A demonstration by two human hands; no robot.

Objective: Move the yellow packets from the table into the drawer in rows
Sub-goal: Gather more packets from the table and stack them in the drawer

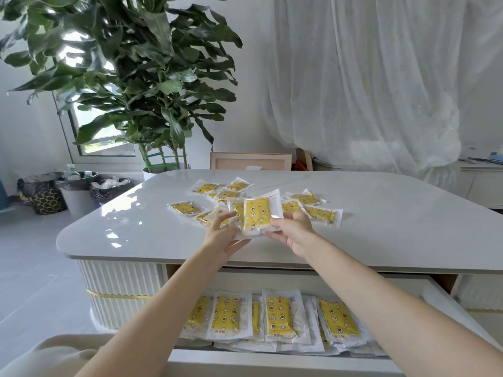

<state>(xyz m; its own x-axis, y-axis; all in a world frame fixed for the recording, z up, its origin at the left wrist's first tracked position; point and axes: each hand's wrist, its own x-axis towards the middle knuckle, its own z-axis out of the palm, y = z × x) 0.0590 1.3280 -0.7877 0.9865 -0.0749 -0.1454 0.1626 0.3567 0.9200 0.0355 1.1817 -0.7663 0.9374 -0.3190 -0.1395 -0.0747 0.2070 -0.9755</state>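
Note:
Several yellow packets in clear wrappers [185, 208] lie scattered on the white table [381, 227]. Above the table's near half, my left hand [221, 235] and my right hand [292, 232] together hold a small stack of yellow packets [257, 213] upright, one hand on each side. Below the table's front edge, the open drawer [285, 360] holds a row of yellow packets [280, 317] lying side by side, partly overlapping. My forearms cross over the drawer and hide part of the row.
A tall leafy plant [130, 77] in a white pot stands behind the table's far left corner. Bins with black bags [79, 191] sit on the floor at left. White curtains [381, 77] hang behind, with a low white cabinet [481, 183] at right.

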